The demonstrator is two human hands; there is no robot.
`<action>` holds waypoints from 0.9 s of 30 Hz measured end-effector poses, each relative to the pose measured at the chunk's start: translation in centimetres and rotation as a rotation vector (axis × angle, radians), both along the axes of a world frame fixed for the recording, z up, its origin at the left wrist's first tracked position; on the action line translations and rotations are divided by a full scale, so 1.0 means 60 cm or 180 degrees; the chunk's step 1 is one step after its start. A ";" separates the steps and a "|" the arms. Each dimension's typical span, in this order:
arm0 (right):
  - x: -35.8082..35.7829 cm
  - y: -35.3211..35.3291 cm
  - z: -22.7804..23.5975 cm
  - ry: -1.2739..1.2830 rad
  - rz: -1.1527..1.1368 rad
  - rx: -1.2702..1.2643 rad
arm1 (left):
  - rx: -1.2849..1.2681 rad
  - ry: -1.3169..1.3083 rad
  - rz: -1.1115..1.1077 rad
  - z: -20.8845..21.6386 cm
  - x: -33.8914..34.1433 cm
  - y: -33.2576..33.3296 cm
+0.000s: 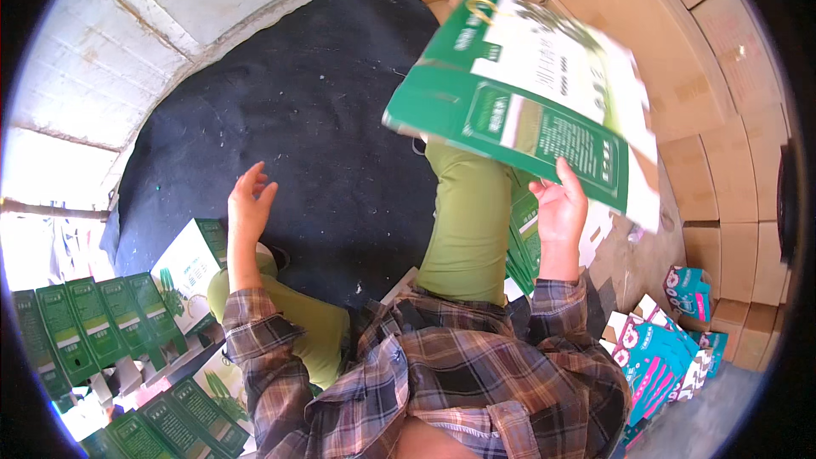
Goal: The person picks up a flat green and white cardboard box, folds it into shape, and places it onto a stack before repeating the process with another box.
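A green and white printed carton (518, 106), looking flat and slightly blurred, is raised over my right knee. Its near edge is pinched between the thumb and fingers of my right hand (563, 208). My left hand (250, 204) hovers above my left knee, holding nothing, with its thumb apart from the bent fingers. Nearest to that hand is a standing green and white box (189, 268) beside my left leg. More flat green cartons (524, 234) lie by my right thigh, partly hidden by the leg and my right hand.
Rows of green boxes (110, 323) stand at the lower left. Brown cardboard boxes (680, 59) are stacked along the right and far right. Teal and pink packages (654, 353) are piled at the lower right. A black sheet (331, 102) covers the floor up to a white wall (110, 42).
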State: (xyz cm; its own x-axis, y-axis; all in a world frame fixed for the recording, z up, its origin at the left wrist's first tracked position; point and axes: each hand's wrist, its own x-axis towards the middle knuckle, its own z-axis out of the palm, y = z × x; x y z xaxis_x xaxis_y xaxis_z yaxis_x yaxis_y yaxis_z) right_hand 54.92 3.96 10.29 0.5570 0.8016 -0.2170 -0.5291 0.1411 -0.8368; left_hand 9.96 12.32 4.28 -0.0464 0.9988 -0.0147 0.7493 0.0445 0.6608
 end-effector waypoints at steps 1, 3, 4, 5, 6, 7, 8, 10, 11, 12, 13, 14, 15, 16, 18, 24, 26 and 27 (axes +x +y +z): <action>0.000 0.011 -0.003 -0.0223 0.0334 0.0101 | 0.0137 -0.0103 0.0192 0.000 -0.007 0.002; -0.038 0.049 0.003 -0.0285 0.0372 0.0252 | 0.0305 -0.0221 0.0478 0.010 -0.016 -0.003; -0.053 0.067 0.005 -0.0349 0.0372 0.0382 | 0.0327 -0.0216 0.0534 0.009 -0.022 -0.005; -0.058 0.084 -0.005 -0.0460 0.0494 0.0398 | 0.0365 -0.0306 0.0584 0.006 -0.029 -0.004; -0.065 0.101 -0.015 -0.0454 0.0558 0.0424 | 0.0405 -0.0398 0.0634 0.006 -0.036 -0.004; -0.074 0.118 -0.024 -0.0694 0.0587 0.0440 | 0.0431 -0.0392 0.0703 0.005 -0.041 -0.005; -0.082 0.131 -0.030 -0.0933 0.0617 0.0462 | 0.0486 -0.0527 0.0752 0.004 -0.045 -0.005; -0.119 0.152 -0.037 -0.0845 0.0902 0.0618 | 0.0588 -0.0606 0.0959 0.004 -0.069 -0.011; -0.135 0.159 -0.040 -0.0716 0.1135 0.0666 | 0.0716 -0.0726 0.1141 0.003 -0.082 -0.014; -0.148 0.165 -0.044 -0.0594 0.1354 0.0707 | 0.0845 -0.0851 0.1306 0.002 -0.094 -0.012; -0.154 0.170 -0.052 -0.0657 0.1470 0.0725 | 0.0901 -0.1055 0.1554 0.008 -0.102 -0.010; -0.160 0.174 -0.056 -0.0645 0.1552 0.0745 | 0.0881 -0.1133 0.1663 0.017 -0.116 -0.013; -0.165 0.179 -0.061 -0.0541 0.1814 0.0758 | 0.1004 -0.1417 0.1877 0.025 -0.128 -0.018; -0.170 0.184 -0.066 -0.0437 0.2069 0.0765 | 0.1130 -0.1700 0.2081 0.033 -0.139 -0.022; -0.172 0.197 -0.075 -0.0482 0.2306 0.0853 | 0.1431 -0.2146 0.2325 0.041 -0.165 -0.029; -0.197 0.234 -0.045 -0.1415 0.2091 0.0979 | 0.1569 -0.3215 0.1772 0.059 -0.203 -0.062; -0.192 0.258 -0.053 -0.1418 0.2084 0.0865 | 0.1587 -0.3269 0.1704 0.044 -0.201 -0.060; -0.196 0.269 -0.064 -0.1665 0.1998 0.0880 | 0.1579 -0.3355 0.1624 0.036 -0.204 -0.066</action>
State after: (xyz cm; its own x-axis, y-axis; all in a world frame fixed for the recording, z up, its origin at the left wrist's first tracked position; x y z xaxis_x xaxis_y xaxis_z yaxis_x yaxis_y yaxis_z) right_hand 43.13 20.11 6.42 -0.0328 0.9808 0.1922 -0.1334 0.1863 -0.9734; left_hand -2.26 8.38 6.43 -0.6193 0.7800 0.0901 -0.1765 -0.2501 0.9520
